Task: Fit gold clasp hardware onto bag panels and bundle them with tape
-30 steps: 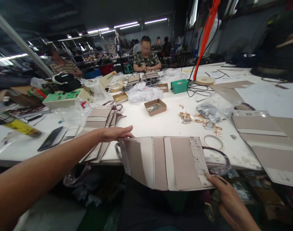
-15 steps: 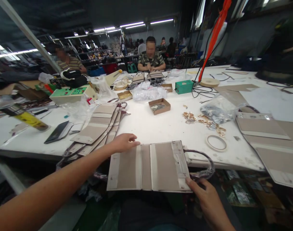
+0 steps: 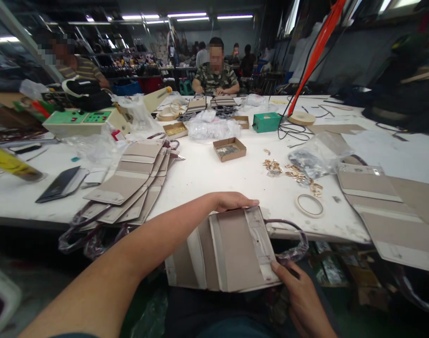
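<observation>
An opened-out beige handbag panel (image 3: 237,249) with cream strips lies over the table's front edge, inner side up. From its right side sticks out a dark loop handle (image 3: 288,225) wrapped in clear plastic. My right hand (image 3: 300,286) pinches the panel's lower right corner, thumb on top. At the top edge near the right corner, my left hand (image 3: 233,201) grips the panel, its fingers partly hidden behind it. My left forearm crosses over the panel's left part, which bends upward.
Stacked beige bag panels (image 3: 129,176) lie left, another panel (image 3: 386,202) right. Beyond are a tape roll (image 3: 309,205), gold hardware pieces (image 3: 272,166), a cardboard box (image 3: 230,149) of small metal parts and a green box (image 3: 266,122). A person in camouflage (image 3: 216,75) sits opposite.
My left hand has moved right along the panel's top edge, from its left part to near the right corner. The left part now bends up. My right hand keeps its corner.
</observation>
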The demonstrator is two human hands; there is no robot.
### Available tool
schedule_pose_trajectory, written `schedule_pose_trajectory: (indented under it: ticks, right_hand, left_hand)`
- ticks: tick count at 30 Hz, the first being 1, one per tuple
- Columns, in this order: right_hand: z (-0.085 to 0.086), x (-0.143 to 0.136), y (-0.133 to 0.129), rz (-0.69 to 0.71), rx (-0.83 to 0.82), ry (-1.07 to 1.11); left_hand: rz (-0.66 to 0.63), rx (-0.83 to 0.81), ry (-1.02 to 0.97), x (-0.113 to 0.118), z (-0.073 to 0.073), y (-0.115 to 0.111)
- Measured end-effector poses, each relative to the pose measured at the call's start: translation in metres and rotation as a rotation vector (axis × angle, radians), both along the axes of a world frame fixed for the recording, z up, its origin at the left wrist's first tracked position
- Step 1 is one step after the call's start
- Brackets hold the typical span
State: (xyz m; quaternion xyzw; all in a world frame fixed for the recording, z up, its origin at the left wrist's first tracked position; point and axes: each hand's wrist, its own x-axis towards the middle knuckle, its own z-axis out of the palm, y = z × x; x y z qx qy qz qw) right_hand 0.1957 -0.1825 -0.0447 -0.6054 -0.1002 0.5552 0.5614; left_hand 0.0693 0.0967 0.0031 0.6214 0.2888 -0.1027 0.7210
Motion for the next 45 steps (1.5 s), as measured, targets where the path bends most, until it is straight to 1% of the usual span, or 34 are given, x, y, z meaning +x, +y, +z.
schedule_pose_trajectory:
  ticks: [2, 4, 6, 8, 9, 10, 12, 14, 17, 19, 21, 22, 23, 25, 28, 29, 31, 33, 34, 35, 36, 38, 39, 40, 41, 43, 45]
  right_hand:
    - [-0.001, 0.005, 0.000, -0.013, -0.011, 0.019]
    - [-0.001, 0.009, 0.000, -0.015, -0.023, 0.005]
    - [0.001, 0.013, 0.000, 0.006, -0.039, -0.026]
    - [0.006, 0.015, 0.000, 0.035, -0.059, -0.065]
    - [0.007, 0.016, 0.000, 0.050, -0.070, -0.088]
    - [0.009, 0.017, 0.000, 0.065, -0.084, -0.115]
    - [0.008, 0.018, 0.002, 0.095, -0.101, -0.163]
    - [0.005, 0.021, 0.003, 0.104, -0.103, -0.160]
    - [-0.003, 0.024, 0.005, 0.048, -0.087, -0.055]
    - [-0.007, 0.025, 0.008, -0.004, -0.083, 0.009]
    - [-0.008, 0.025, 0.011, -0.029, -0.066, 0.043]
    - [-0.008, 0.024, 0.013, -0.029, -0.057, 0.048]
    - [-0.008, 0.022, 0.015, -0.023, -0.045, 0.048]
    - [-0.009, 0.019, 0.018, -0.017, -0.033, 0.037]
    - [-0.012, 0.021, 0.019, 0.015, -0.031, -0.017]
    - [-0.012, 0.024, 0.018, 0.054, -0.046, -0.061]
    - [-0.009, 0.035, 0.014, 0.205, -0.111, -0.240]
    - [0.001, 0.050, 0.011, 0.378, -0.159, -0.559]
    - [0.009, 0.058, 0.012, 0.436, -0.157, -0.742]
    - [0.016, 0.064, 0.015, 0.458, -0.126, -0.923]
    - [0.024, 0.068, 0.022, 0.449, -0.064, -1.089]
    - [0.037, 0.069, 0.043, 0.443, 0.100, -1.338]
    - [0.041, 0.067, 0.057, 0.469, 0.184, -1.428]
    - [0.043, 0.064, 0.072, 0.534, 0.231, -1.497]
    - [0.044, 0.060, 0.086, 0.600, 0.239, -1.557]
    - [0.041, 0.053, 0.109, 0.719, 0.201, -1.636]
    - [0.036, 0.050, 0.121, 0.771, 0.158, -1.686]
  left_hand:
    - [-0.004, -0.019, -0.133, -0.001, -0.005, 0.005]
    - [0.012, -0.027, -0.218, -0.003, -0.009, 0.010]
    - [0.038, -0.030, -0.238, -0.002, -0.012, 0.012]
    - [0.062, 0.019, -0.222, 0.000, -0.013, 0.012]
    - [0.070, 0.068, -0.206, 0.003, -0.014, 0.012]
    - [0.074, 0.150, -0.182, 0.005, -0.014, 0.011]
    - [0.053, 0.370, -0.110, 0.012, -0.016, 0.008]
    - [0.032, 0.568, -0.037, 0.019, -0.016, 0.005]
    - [0.068, 0.713, 0.018, 0.026, -0.013, -0.003]
    - [0.148, 0.817, 0.038, 0.024, -0.007, -0.015]
    - [0.197, 0.978, 0.036, 0.016, -0.001, -0.033]
    - [0.185, 1.082, 0.023, 0.010, 0.001, -0.044]
    - [0.147, 1.174, 0.007, 0.003, 0.001, -0.057]
    - [0.088, 1.277, -0.017, -0.011, -0.002, -0.086]
    - [0.082, 1.295, 0.002, -0.027, -0.017, -0.123]
    - [0.081, 1.289, 0.013, -0.030, -0.022, -0.131]
    - [0.080, 1.274, 0.033, -0.033, -0.031, -0.140]
    - [0.092, 1.262, 0.034, -0.033, -0.036, -0.141]
    - [0.102, 1.258, 0.024, -0.033, -0.038, -0.140]
    - [0.112, 1.256, 0.011, -0.033, -0.039, -0.138]
    - [0.123, 1.254, -0.004, -0.034, -0.039, -0.136]
    - [0.145, 1.252, -0.017, -0.034, -0.040, -0.134]
    - [0.153, 1.251, -0.015, -0.034, -0.040, -0.134]
    - [0.160, 1.250, -0.010, -0.034, -0.040, -0.134]
    - [0.166, 1.249, -0.003, -0.034, -0.040, -0.134]
    - [0.175, 1.245, 0.002, -0.033, -0.042, -0.135]
    - [0.186, 1.245, 0.000, -0.031, -0.044, -0.136]
